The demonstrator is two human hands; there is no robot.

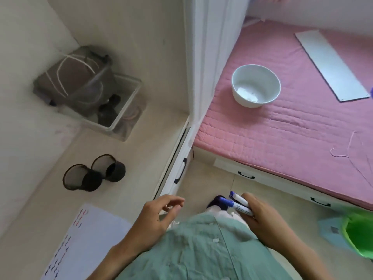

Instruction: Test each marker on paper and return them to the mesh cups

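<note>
Head cam looks straight down at a pink quilted mattress [292, 126] filling the right side, sitting on a white bed base with black drawer handles [246, 175]. Left of that there's a pale desk top [129, 158] running into the corner. On the mattress sit a long white flat panel [331, 65] and a white bowl [256, 85], well apart from each other. Bottom of frame is the person's green shirt [201, 249]. Far right, a bright green plastic thing [359, 235], cut off by the edge so can't say what it is. Back corner of the desk has a clear plastic bin [119, 110] with a grey-brown bag [74, 77] leaning into it. Sheet of paper [86, 243] at the desk's near edge, with little red and blue test marks down its left side. Two black mesh cups [93, 172] stand side by side and touching, just beyond the paper. Right hand [264, 217] is curled around two blue-capped white markers [239, 205], caps pointing left, held over the floor and well away from the cups. Left hand [159, 215] hovers at the desk edge, fingers loosely bent, holding nothing.
</note>
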